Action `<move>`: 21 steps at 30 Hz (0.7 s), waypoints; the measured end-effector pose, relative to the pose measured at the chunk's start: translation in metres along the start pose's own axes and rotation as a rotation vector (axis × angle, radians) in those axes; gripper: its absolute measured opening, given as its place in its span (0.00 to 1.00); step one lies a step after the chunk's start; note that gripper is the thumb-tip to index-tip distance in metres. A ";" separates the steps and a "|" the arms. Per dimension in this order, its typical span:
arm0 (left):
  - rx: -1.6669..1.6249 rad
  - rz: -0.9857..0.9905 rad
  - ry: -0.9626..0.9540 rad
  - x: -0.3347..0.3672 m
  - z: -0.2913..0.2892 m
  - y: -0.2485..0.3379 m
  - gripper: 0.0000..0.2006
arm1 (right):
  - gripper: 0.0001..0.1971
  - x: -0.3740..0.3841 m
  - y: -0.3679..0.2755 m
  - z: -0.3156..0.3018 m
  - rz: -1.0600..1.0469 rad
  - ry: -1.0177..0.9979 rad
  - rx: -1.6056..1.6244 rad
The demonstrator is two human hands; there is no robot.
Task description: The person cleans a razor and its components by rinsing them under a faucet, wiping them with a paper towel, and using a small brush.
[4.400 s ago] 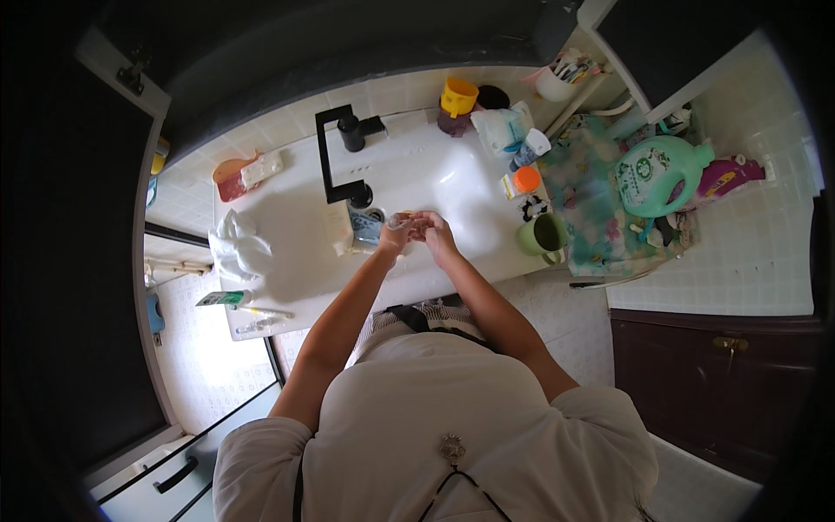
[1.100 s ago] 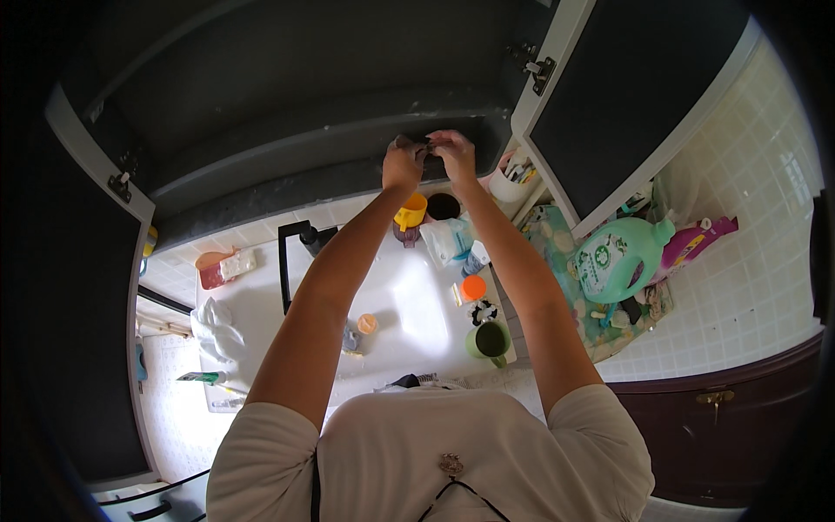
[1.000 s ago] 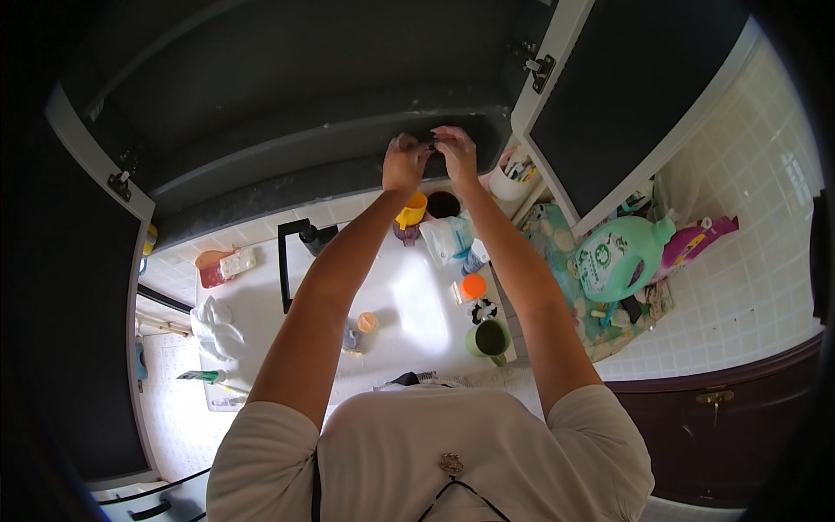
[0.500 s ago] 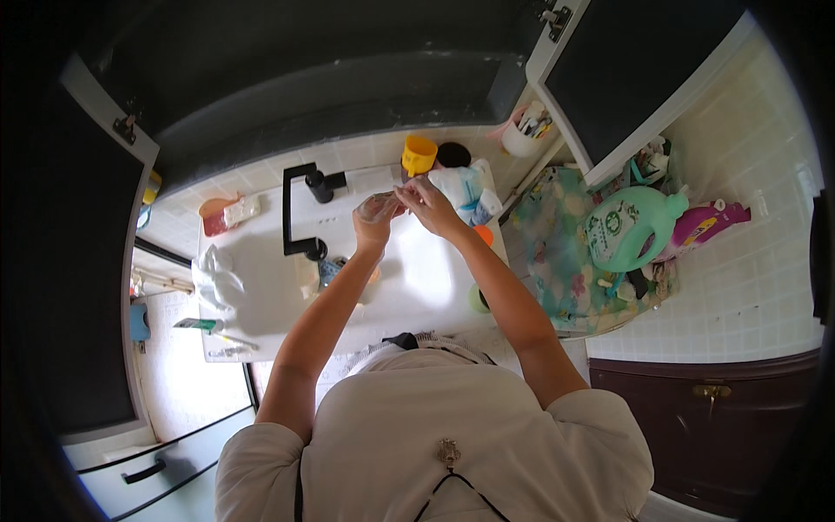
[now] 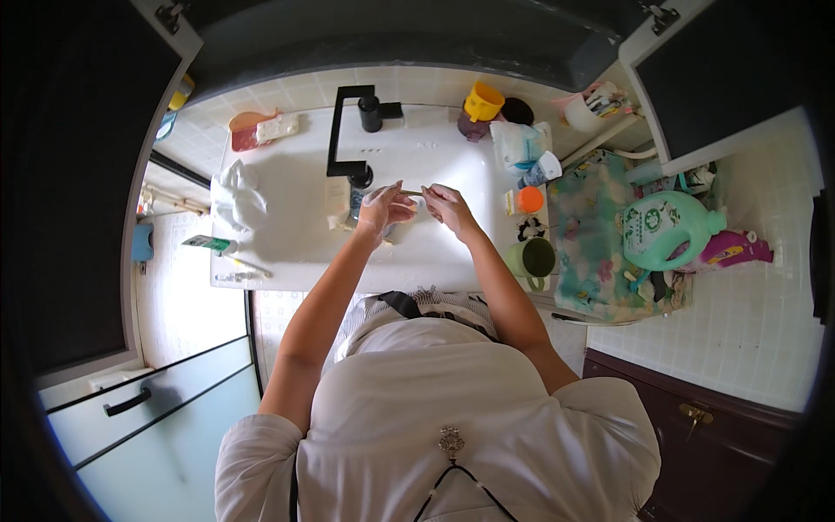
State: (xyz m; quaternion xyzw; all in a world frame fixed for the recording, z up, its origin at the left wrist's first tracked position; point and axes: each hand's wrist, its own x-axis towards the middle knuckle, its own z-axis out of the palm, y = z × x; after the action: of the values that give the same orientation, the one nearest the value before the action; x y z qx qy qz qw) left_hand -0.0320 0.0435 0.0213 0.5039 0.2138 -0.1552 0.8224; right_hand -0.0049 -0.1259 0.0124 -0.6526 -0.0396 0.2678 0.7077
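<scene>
Over the white sink (image 5: 291, 200), a slender stick (image 5: 413, 193) is spanning a small gap. The left hand (image 5: 385, 209) is grasping one end, its lower fingers curling loosely open; the right hand (image 5: 445, 205) is pinching the other end, its grip nearly closed.

Single view: wide fisheye on the head, left of a pair. Looks steeply down, picture upright, past the shirt (image 5: 435, 383) close below; hands (image 5: 380, 210) near centre, within arm's reach, over the sink (image 5: 291, 204). Straight edges bend toward the rim.
</scene>
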 end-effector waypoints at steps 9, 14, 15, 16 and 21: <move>0.360 0.039 -0.118 0.005 -0.053 -0.036 0.24 | 0.12 0.005 0.026 0.030 0.055 0.102 -0.023; 0.238 -0.050 -0.178 0.013 -0.072 -0.042 0.22 | 0.12 0.002 0.045 0.042 0.068 0.147 0.045; 0.242 -0.042 -0.197 0.012 -0.075 -0.044 0.22 | 0.11 0.001 0.051 0.043 0.082 0.158 0.055; 0.248 -0.029 -0.217 0.013 -0.077 -0.045 0.22 | 0.11 0.002 0.056 0.043 0.083 0.167 0.056; 0.263 -0.045 -0.218 0.007 -0.077 -0.045 0.20 | 0.14 0.001 0.076 0.043 -0.004 0.174 0.008</move>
State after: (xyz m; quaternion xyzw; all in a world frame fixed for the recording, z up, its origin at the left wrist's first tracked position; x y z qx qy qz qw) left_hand -0.0619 0.0927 -0.0474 0.5824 0.1125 -0.2540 0.7639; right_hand -0.0464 -0.0859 -0.0536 -0.6705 0.0218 0.2088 0.7116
